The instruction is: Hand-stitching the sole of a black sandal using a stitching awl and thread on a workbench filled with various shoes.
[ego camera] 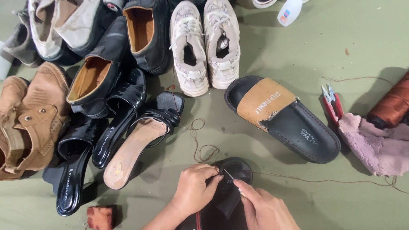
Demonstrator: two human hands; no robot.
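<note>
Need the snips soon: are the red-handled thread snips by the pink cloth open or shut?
Open, slightly: the thread snips lie flat on the green surface beside the pink cloth, their two blade tips apart.

Surface is an olive-green cloth (298, 38) spread flat — shoe pile top left: tan boots (30, 115), black loafers (128, 47), white sneakers (204, 47), glossy black heels (106, 132). Centre right a black slide sandal with tan strap (281, 117); far right red thread snips (332, 104), pink rag (377, 142), brown thread spool (392, 104). Brown thread (200, 147) trails across — small reddish block (101, 216) at bottom edge.
</note>
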